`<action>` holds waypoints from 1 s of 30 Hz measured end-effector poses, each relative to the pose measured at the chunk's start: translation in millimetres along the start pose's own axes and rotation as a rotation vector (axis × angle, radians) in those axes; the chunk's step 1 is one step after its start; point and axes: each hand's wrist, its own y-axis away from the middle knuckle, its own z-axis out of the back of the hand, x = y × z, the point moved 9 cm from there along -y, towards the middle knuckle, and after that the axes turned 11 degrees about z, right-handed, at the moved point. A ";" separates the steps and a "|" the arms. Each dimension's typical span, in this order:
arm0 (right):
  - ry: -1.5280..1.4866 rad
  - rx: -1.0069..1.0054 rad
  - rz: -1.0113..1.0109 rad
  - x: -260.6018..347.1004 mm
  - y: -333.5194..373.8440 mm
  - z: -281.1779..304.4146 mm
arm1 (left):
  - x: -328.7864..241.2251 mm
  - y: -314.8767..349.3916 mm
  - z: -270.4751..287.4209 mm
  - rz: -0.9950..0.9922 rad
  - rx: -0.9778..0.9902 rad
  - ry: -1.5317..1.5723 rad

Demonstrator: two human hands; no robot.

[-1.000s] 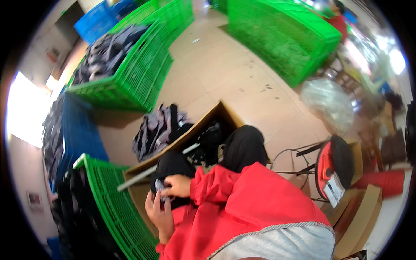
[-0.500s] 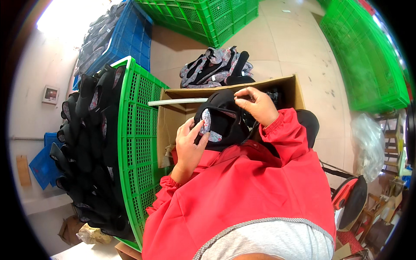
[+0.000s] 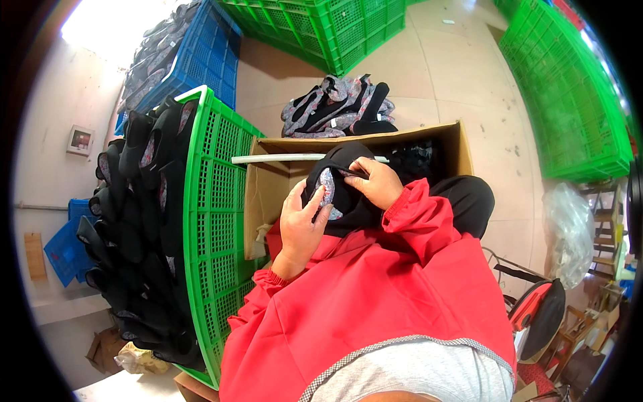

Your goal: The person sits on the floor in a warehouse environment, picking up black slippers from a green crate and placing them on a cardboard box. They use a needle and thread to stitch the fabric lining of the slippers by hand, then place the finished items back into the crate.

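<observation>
Above an open cardboard box (image 3: 257, 194), I hold a black cloth slipper (image 3: 343, 153) with a flowered lining that shows at its opening. My left hand (image 3: 300, 226) is closed on the near left edge, thumb and fingers on the flowered lining. My right hand (image 3: 379, 185) pinches the black fabric at the upper right of the opening. A pale bar (image 3: 278, 159) lies across the box and passes behind the slipper. Dark items (image 3: 414, 161) fill the box's right end; their kind is unclear.
A green crate (image 3: 211, 221) heaped with black slippers (image 3: 137, 228) stands close at left. Beyond the box, flowered and black slippers (image 3: 338, 107) lie piled on the floor. More green crates (image 3: 328, 33) and a blue crate (image 3: 207, 60) stand farther off. Clear plastic (image 3: 569, 228) hangs at right.
My right hand has come down and left from the slipper's far right side to its opening, and its fingers now pinch the fabric. The left hand has shifted slightly right, still gripping the lining edge.
</observation>
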 end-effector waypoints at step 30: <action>-0.098 -0.074 0.114 -1.8 -3.6 -45.2 | 85.7 -88.7 -92.2 -0.003 0.062 -0.548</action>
